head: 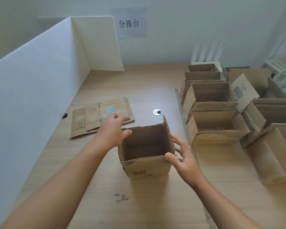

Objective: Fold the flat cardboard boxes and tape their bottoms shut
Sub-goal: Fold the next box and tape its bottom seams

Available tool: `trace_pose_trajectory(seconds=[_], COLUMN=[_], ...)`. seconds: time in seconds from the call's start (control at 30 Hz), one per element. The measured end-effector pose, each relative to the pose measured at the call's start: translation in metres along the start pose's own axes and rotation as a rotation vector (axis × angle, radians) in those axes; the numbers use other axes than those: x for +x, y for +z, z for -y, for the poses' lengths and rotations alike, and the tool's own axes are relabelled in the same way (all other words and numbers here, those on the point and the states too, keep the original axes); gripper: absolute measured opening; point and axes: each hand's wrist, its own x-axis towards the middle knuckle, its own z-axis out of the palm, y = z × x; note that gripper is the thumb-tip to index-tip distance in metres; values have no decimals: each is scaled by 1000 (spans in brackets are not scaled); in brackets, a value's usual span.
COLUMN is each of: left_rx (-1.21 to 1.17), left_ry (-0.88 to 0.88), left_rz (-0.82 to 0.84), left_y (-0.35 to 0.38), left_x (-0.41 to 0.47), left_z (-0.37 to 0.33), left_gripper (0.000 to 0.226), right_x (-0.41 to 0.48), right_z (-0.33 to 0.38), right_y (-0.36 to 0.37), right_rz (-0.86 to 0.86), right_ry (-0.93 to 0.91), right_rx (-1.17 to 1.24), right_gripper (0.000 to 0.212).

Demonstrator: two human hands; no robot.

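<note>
An assembled brown cardboard box (147,167) stands upright and open-topped in the middle of the wooden table, with a barcode on its near side. My left hand (113,131) is at the box's upper left edge, fingers spread, thumb by the rim. My right hand (182,156) hovers at the box's right side with fingers apart, thumb touching the near right corner. Neither hand grips the box. A flat stack of unfolded cardboard boxes (99,116) with a blue sticker lies behind my left hand.
Several folded open boxes (211,100) stand in rows at the right. A white partition (40,90) walls off the left side and back corner. A round metal cable hole (157,112) sits in the table (155,204) behind the box. A metal strip runs along the table's right part.
</note>
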Motion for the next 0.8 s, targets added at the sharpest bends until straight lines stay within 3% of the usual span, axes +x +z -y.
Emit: trace_pose_trajectory(seconds=[0.1,0.27,0.4,0.47,0.6,0.8], left_rx=[150,147,116,80,-184,-844], left_ry=[-26,-57,-63,-50,-98,-252], left_rz=[-12,-36,-75,-75,-120,-102], left_y=[-3,-5,-3,-2,3,33], left_x=[19,41,44,44,30,-35], left_z=[-5,-6,-9,-8,4,45], left_gripper=[32,33,33,32,38,28], right_x=[-2,0,1,2,3,4], right_z=[-1,-8,-12,-13,-17,-32], right_y=[1,1,5,6,2,-11], right_rz=[6,4,-5,-2,34,141], right_ry=[-5,7,-1,-10,16,55], right_rx=[15,12,-39,-40,17,-23], right_gripper=[62,66,38,41,71,86])
